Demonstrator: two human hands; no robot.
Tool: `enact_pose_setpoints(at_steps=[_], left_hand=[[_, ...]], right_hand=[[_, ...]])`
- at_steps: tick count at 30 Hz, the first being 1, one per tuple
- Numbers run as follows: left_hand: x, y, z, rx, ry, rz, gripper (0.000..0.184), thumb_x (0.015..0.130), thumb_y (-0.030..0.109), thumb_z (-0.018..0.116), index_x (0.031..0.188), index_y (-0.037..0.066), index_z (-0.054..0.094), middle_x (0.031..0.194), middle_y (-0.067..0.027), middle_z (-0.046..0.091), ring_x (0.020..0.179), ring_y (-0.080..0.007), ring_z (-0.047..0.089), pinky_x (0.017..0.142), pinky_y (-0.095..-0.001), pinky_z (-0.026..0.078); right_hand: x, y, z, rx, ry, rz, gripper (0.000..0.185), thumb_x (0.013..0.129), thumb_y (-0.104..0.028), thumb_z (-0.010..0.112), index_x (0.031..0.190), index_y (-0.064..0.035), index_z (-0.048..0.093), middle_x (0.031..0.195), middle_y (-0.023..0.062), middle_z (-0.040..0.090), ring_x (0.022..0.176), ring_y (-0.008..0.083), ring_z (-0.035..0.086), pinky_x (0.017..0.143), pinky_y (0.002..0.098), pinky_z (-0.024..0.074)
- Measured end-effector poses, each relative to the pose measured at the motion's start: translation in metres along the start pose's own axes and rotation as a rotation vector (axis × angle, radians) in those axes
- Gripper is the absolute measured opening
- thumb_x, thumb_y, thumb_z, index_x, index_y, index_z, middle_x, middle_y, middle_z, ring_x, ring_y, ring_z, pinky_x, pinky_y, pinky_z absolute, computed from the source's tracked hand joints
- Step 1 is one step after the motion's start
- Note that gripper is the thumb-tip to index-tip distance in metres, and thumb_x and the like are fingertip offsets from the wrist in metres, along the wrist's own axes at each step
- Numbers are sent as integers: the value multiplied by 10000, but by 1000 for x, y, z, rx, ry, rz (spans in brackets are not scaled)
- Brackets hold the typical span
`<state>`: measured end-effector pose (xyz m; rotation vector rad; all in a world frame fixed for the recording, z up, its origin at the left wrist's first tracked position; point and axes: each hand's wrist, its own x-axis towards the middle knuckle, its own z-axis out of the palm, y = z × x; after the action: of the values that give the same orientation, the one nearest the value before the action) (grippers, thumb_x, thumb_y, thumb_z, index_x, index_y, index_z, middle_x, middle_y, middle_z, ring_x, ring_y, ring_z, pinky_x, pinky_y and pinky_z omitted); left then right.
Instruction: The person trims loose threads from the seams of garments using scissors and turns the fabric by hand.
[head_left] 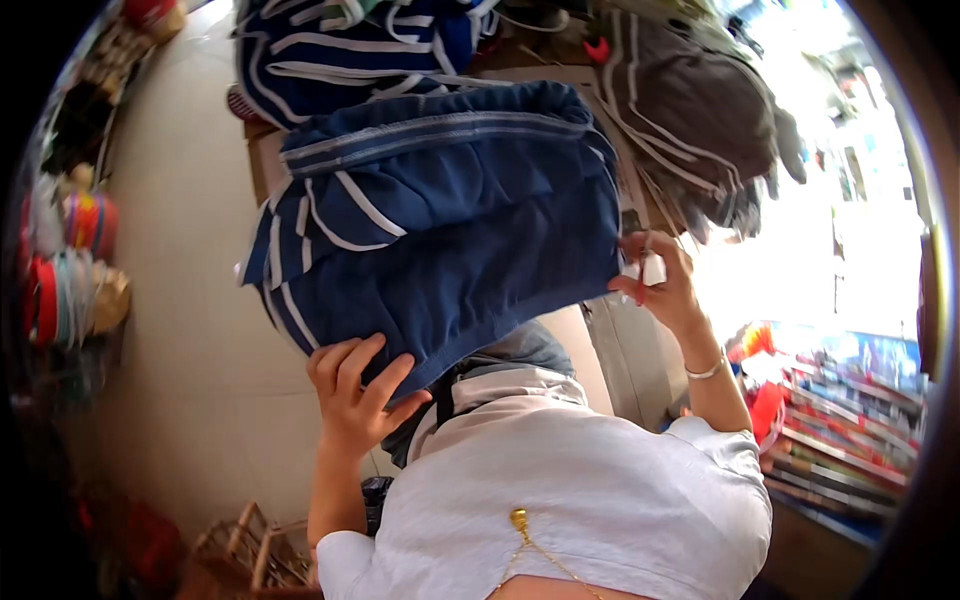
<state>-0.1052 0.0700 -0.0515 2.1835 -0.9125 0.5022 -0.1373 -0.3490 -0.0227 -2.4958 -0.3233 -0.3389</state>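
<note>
Left fingers [350, 368] lie spread on creased, white-striped blue cloth [490, 230].

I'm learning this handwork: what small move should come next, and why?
Perhaps draw the blue garment taut with the left hand: it looks creased, that hand rests at its near edge, and the right hand, holding a small red item, is at its right edge.

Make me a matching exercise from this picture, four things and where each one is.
1. Dark blue cloth garment with white stripes
2. Grey-brown cloth bundle with pale piping
3. Small gold-coloured pendant
4. Thin silvery bangle

A. In front of the white short-sleeved shirt
B. Under the left hand
C. At the wrist of the right hand
D. At the picture's upper right

Pairs: 1-B, 2-D, 3-A, 4-C
</note>
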Motion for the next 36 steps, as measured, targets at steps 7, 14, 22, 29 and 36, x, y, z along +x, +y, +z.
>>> enact_pose_setpoints(at_steps=[7,14,22,29,36], left_hand=[[1,-24,-10,-47,-105,28,435,719,387,736,1079,168,627,1201,-90,555,1088,-306,470,924,-438,358],[-3,-33,-18,-186,-157,4,533,714,481,733,1107,136,631,1234,-113,566,1123,-314,465,951,-427,353],[-7,-27,-16,-195,-94,-51,519,743,455,725,1100,92,626,1212,-144,585,1152,-353,484,970,-443,361],[-1,-11,-19,-198,66,-203,381,737,324,743,986,47,658,1098,-143,618,1032,-337,545,845,-411,431],[12,16,-34,-42,77,-541,145,749,107,725,846,12,672,805,-95,620,715,-217,571,649,-305,463]], right_hand=[[3,-41,23,-200,21,-18,659,498,-198,903,1043,-66,557,958,121,574,884,317,567,769,383,470],[1,-58,22,-37,76,227,588,587,-105,880,1091,-50,584,973,98,629,930,237,608,823,329,473],[-16,-33,23,115,227,358,596,615,-75,860,1134,-46,569,971,48,641,912,151,594,873,298,456],[0,-29,24,430,230,243,659,615,-184,895,1141,-22,532,975,63,644,915,147,605,837,278,451],[16,-30,17,303,67,85,645,532,-177,910,1083,-40,603,911,73,629,836,193,624,744,303,508]])
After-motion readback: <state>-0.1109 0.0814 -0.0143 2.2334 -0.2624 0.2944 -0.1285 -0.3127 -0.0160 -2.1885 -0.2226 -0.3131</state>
